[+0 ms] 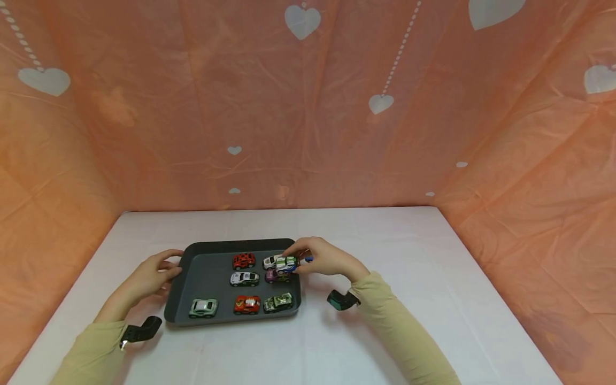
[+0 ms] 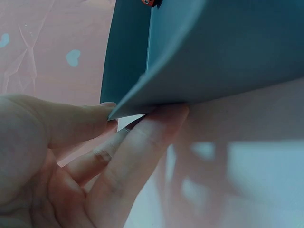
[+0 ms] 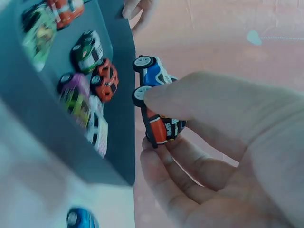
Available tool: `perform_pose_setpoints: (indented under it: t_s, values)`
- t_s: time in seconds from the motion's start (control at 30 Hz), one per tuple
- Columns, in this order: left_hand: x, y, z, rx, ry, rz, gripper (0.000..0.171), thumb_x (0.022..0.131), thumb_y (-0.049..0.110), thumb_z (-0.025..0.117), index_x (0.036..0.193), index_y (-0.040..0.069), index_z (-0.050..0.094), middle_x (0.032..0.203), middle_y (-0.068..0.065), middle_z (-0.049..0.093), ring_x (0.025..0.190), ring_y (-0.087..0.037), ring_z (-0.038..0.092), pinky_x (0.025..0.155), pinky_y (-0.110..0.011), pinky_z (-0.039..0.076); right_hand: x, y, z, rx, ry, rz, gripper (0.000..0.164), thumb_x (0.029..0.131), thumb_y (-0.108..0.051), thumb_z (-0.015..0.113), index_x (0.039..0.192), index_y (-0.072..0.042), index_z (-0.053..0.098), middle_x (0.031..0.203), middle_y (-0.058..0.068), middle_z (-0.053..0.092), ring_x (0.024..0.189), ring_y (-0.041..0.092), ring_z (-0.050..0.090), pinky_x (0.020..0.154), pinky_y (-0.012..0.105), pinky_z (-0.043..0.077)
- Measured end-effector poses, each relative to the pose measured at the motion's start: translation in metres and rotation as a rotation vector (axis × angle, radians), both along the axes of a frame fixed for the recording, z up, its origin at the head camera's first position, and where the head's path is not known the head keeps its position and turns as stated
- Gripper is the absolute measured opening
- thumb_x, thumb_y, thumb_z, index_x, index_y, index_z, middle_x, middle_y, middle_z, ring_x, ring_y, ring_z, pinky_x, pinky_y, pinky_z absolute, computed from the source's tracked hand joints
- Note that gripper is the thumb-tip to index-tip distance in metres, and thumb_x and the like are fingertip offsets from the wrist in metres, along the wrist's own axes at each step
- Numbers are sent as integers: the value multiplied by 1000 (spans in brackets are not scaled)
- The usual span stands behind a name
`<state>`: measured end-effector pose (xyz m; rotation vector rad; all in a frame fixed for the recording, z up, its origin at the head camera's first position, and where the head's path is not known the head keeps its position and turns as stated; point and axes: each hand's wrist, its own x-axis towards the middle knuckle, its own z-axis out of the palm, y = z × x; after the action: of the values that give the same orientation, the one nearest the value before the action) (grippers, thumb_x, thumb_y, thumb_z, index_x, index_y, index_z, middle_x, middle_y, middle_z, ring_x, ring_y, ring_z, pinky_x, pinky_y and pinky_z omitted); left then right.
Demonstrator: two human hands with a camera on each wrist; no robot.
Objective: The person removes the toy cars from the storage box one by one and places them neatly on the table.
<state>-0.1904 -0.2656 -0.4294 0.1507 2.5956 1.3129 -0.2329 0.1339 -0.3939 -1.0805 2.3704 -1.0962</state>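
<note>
At the dark grey tray's (image 1: 202, 278) left end, my left hand (image 1: 153, 272) pinches the rim. In the left wrist view its fingertips reach under the tray's edge. My right hand (image 1: 322, 256) grips a multicoloured toy car (image 1: 287, 264) over the tray's right end. The right wrist view shows blue, white and red parts of the held toy car (image 3: 164, 126), partly hidden by the thumb. A white toy car (image 1: 270, 261) and a purple toy car (image 1: 274, 276) sit just behind and below it in the head view.
Also in the tray are two red toy cars, one at the back (image 1: 244, 261), a white-and-black car (image 1: 244, 278), a camouflage-patterned car (image 1: 278, 302) and a pale green car (image 1: 203, 308). A blurred blue toy car (image 3: 81, 217) shows outside the tray. Orange cloth (image 1: 308, 107) surrounds the white table (image 1: 385, 235).
</note>
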Motion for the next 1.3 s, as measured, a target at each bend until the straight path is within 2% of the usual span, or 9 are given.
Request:
perform_pose_setpoints:
  t_s: [0.23, 0.43, 0.53, 0.67, 0.83, 1.1, 1.3]
  values:
    - [0, 0, 0, -13, 4, 0, 47, 96, 4, 53, 138, -6, 34, 111, -33, 57, 72, -23, 62, 55, -37, 52, 4, 29, -8, -33, 0, -7, 40, 82, 7, 66, 120, -4, 64, 117, 5, 62, 109, 20, 59, 95, 35, 45]
    - [1, 0, 0, -18, 3, 1, 47, 96, 4, 53, 138, -6, 34, 110, -33, 57, 72, -23, 61, 55, -37, 52, 4, 50, -16, -39, 30, -37, 39, 81, 6, 67, 119, -1, 64, 116, 6, 63, 106, 20, 59, 93, 36, 46]
    - [1, 1, 1, -17, 0, 4, 47, 96, 4, 52, 138, -7, 34, 111, -33, 56, 72, -23, 61, 55, -37, 52, 7, 56, -18, -41, 28, -54, 38, 81, 9, 66, 118, 5, 63, 115, 14, 63, 105, 28, 59, 93, 42, 46]
    - [2, 1, 1, -12, 3, 4, 46, 96, 3, 52, 138, -6, 34, 110, -33, 56, 72, -23, 61, 55, -37, 52, 7, 62, -26, -50, 19, -70, 37, 80, 10, 68, 116, 8, 63, 112, 18, 62, 101, 31, 59, 92, 47, 46]
    - [0, 0, -3, -3, 2, 5, 47, 97, 4, 52, 138, -6, 34, 111, -33, 57, 72, -23, 61, 55, -38, 52, 7, 69, -41, -43, -41, -104, 38, 78, 8, 69, 115, 2, 65, 113, 11, 63, 101, 21, 59, 91, 39, 47]
    - [1, 0, -4, 3, -1, 7, 46, 96, 3, 52, 138, -6, 34, 109, -32, 57, 70, -23, 62, 55, -38, 53, 12, 72, -53, 6, -7, -113, 37, 79, 5, 70, 115, -2, 66, 116, 5, 63, 106, 19, 59, 91, 32, 46]
    - [0, 0, -1, -34, 40, 11, 47, 96, 4, 54, 138, -8, 37, 108, -31, 59, 69, -22, 63, 55, -36, 53, 13, 74, -57, 9, 15, -126, 39, 79, 5, 71, 116, -3, 65, 116, 6, 62, 108, 19, 57, 93, 31, 45]
